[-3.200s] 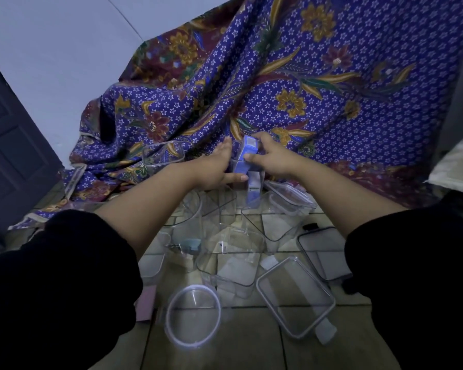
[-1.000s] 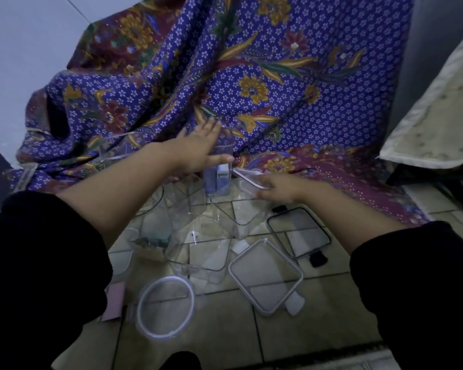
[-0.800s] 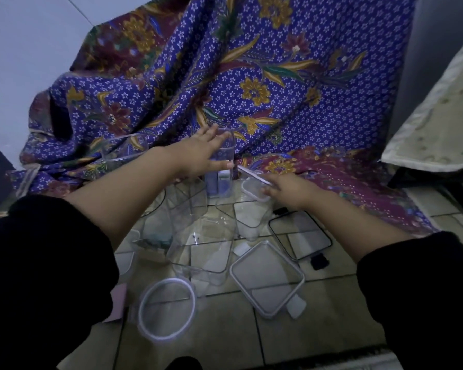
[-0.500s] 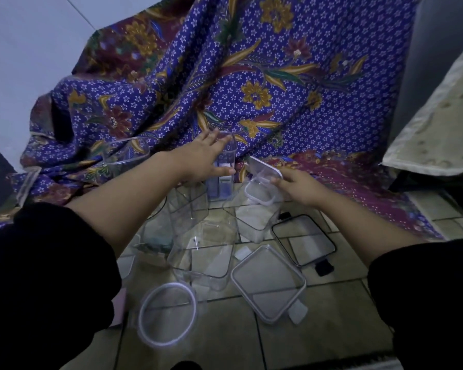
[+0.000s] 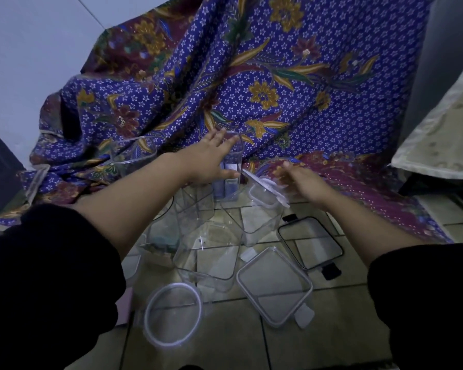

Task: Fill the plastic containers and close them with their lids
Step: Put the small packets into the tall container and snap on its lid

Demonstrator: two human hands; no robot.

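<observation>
A tall clear container (image 5: 231, 166) stands at the cloth's edge with blue boxes (image 5: 226, 185) inside. My left hand (image 5: 209, 158) grips it, thumb in front and fingers over its rim. My right hand (image 5: 304, 184) holds a small white-rimmed lid (image 5: 265, 186), tilted and blurred, just right of the tall container and above a small tub (image 5: 262, 202) that sits in a larger clear container (image 5: 259, 222). A wide clear square container (image 5: 209, 255) stands nearer me. Loose lids lie on the tiles: a round one (image 5: 173, 315), a grey-rimmed square one (image 5: 274, 285) and a black-rimmed one (image 5: 310, 243).
A blue and maroon batik cloth (image 5: 251, 76) drapes behind and under the far items, with another clear container (image 5: 134, 153) on it at the left. A pale cushion (image 5: 439, 129) sits at the right. More clear tubs (image 5: 158, 244) crowd under my left forearm.
Both hands left the blue box in the tall container. My right hand then picked the small lid off its tub and now holds it lower and flatter. My left hand stays on the tall container.
</observation>
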